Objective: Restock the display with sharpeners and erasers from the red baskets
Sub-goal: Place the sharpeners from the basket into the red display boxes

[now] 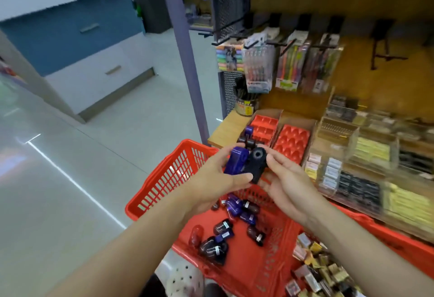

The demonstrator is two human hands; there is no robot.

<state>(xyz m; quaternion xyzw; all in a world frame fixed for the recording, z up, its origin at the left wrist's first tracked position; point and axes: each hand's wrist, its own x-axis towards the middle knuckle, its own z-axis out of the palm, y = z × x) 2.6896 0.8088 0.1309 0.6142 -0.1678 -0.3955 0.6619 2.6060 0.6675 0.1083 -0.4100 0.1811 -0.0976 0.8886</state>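
My left hand (pixel 217 179) grips a purple sharpener (pixel 236 160) and, with the thumb, the lower end of a black sharpener (pixel 254 164). My right hand (pixel 287 179) pinches that black sharpener from the right. Both hands hover above a red basket (pixel 164 179) holding several purple, dark and red sharpeners (pixel 234 226). A second red basket (pixel 399 245) at the lower right holds several small wrapped erasers (pixel 317 271). On the wooden shelf stand two red display trays (pixel 292 143), with a few sharpeners (pixel 249 135) in the left one.
Clear boxes of erasers (pixel 357 179) fill the shelf (pixel 223 130) to the right of the trays. Pen and highlighter packs (pixel 258 66) hang on hooks above. A purple post (pixel 187 61) stands left of the shelf. Pale tiled floor (pixel 70 155) spreads to the left.
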